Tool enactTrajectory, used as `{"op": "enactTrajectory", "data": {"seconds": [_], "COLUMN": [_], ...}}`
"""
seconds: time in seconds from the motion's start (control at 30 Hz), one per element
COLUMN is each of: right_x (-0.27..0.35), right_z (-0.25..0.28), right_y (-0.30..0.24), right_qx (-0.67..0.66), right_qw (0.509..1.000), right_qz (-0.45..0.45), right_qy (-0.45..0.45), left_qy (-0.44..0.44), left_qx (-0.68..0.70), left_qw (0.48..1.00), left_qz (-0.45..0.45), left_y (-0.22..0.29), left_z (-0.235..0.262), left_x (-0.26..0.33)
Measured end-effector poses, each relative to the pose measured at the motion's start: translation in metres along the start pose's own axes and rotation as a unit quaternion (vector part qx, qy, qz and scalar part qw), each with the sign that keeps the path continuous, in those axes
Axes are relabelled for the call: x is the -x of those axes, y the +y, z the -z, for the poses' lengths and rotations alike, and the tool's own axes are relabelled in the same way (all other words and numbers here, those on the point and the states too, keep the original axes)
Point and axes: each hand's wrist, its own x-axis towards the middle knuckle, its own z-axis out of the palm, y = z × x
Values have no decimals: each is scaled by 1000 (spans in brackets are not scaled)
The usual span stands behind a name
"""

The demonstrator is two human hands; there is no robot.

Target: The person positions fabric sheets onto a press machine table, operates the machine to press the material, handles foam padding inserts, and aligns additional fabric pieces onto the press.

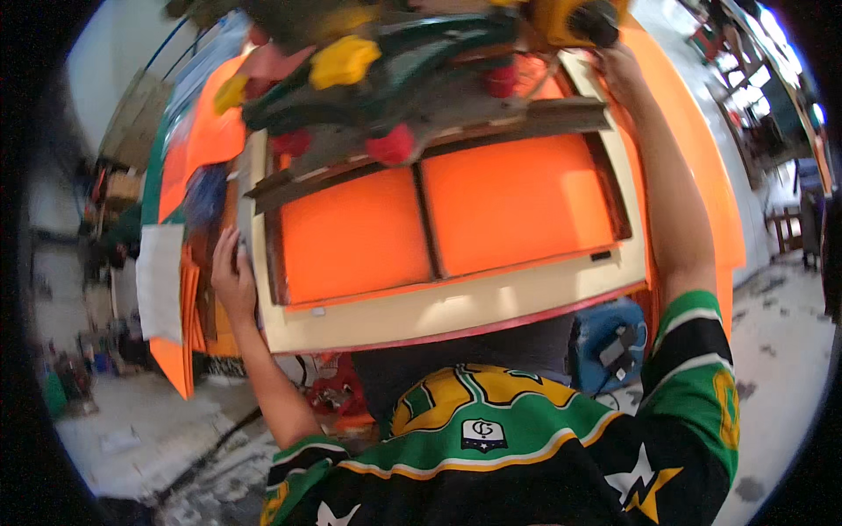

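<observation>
A cream board [474,311] with a dark metal frame [425,210] on it lies in front of me, and orange sheet [355,237] shows through the frame's two openings. My left hand [233,273] is at the board's left edge, fingers stretched upward along it. At the far right corner, my right hand [619,72] has its fingers closed at a black knob [595,23] on a yellow housing [561,22]; blur softens the fingertips. Over the frame's far side stands a green metal machine arm [421,66] with yellow knobs [346,61] and red knobs [391,144].
Large orange sheets [706,167] extend along the right side, and more orange sheets [175,364] stick out at the left beside a white sheet [161,280]. A blue container [605,346] sits below the board's near right corner. Shelving and a stained floor [772,351] lie beyond.
</observation>
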Motion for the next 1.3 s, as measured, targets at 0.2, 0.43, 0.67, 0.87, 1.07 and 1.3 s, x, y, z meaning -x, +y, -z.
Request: {"op": "enactTrajectory", "data": {"seconds": [0.2,0.43,0.67,0.87,1.07,1.3], "right_x": [-6,-12,-21,-9,24,11], "right_z": [7,-6,3,-3,-41,-21], "right_y": [15,10,20,2,-28,-16], "right_qx": [-50,-101,-82,-101,-90,-106], "right_qw": [997,991,991,985,991,991], "right_qz": [-59,-87,-104,-126,-96,-77], "right_qy": [-7,-34,-16,55,30,21], "left_qy": [-10,-6,-1,-2,-28,-51], "left_qx": [6,9,17,11,10,-4], "left_qw": [1000,1000,1000,1000,999,999], "left_qz": [-15,-4,-12,-6,22,20], "left_y": [-1,-5,-7,-6,-8,0], "left_z": [1,11,5,1,9,4], "left_x": [4,10,8,4,12,6]}}
